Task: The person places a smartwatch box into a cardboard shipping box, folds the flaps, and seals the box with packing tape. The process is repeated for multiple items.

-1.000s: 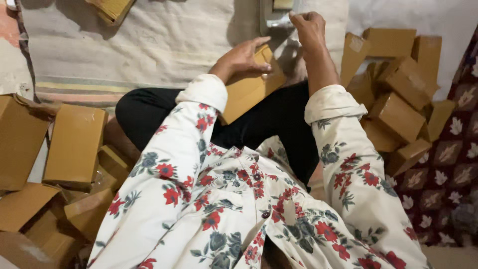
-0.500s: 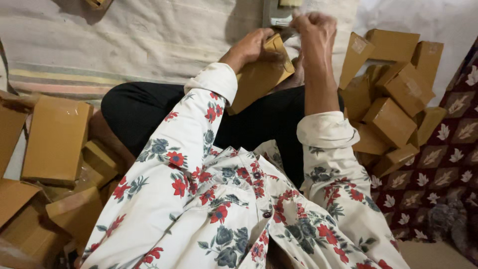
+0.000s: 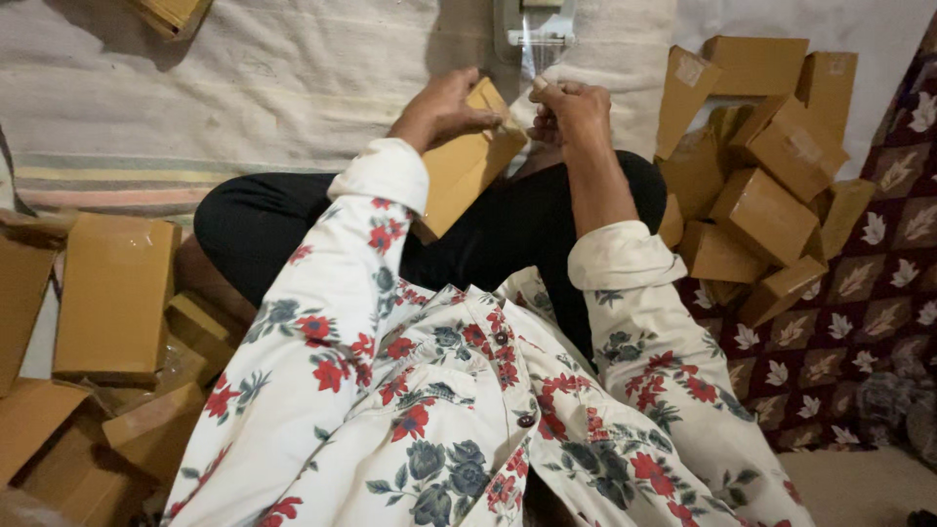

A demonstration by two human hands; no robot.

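Note:
A small brown cardboard box point(image 3: 467, 166) is held up over my crossed legs in black trousers. My left hand point(image 3: 444, 105) grips its upper left edge. My right hand point(image 3: 569, 109) is closed beside the box's top right corner, pinching a strip of clear tape point(image 3: 538, 57). That tape runs up to a tape dispenser point(image 3: 532, 24) on the mat just beyond my hands. My sleeves are white with red and blue flowers.
A heap of closed brown boxes point(image 3: 766, 161) lies to the right. Flat and folded cardboard boxes point(image 3: 112, 293) lie to the left. A pale woven mat point(image 3: 244, 78) spreads ahead, and a dark red floral cloth point(image 3: 878, 293) covers the right.
Both hands have come closer together over my lap. The box has tilted up in my left hand, and my right hand has drawn the tape down from the dispenser to the box's corner.

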